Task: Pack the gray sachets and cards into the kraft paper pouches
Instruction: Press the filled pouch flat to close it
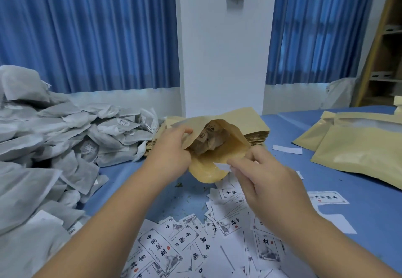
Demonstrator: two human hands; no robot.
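Note:
My left hand (pixel 171 147) grips the left lip of an open kraft paper pouch (pixel 219 158), held up above the blue table. Gray sachets (pixel 206 140) show inside its mouth. My right hand (pixel 258 175) pinches a white card (pixel 221 166) at the pouch's lower right edge. A big heap of gray sachets (pixel 54 138) fills the left side. Loose printed cards (pixel 195 243) are scattered on the table in front of me. A stack of flat kraft pouches (pixel 258 134) lies behind the held pouch.
Filled kraft pouches (pixel 356 147) lie at the right on the blue table (pixel 369 201). A white pillar and blue curtains stand behind. A wooden shelf (pixel 382 60) is at the far right. Small crumbs dot the table near the centre.

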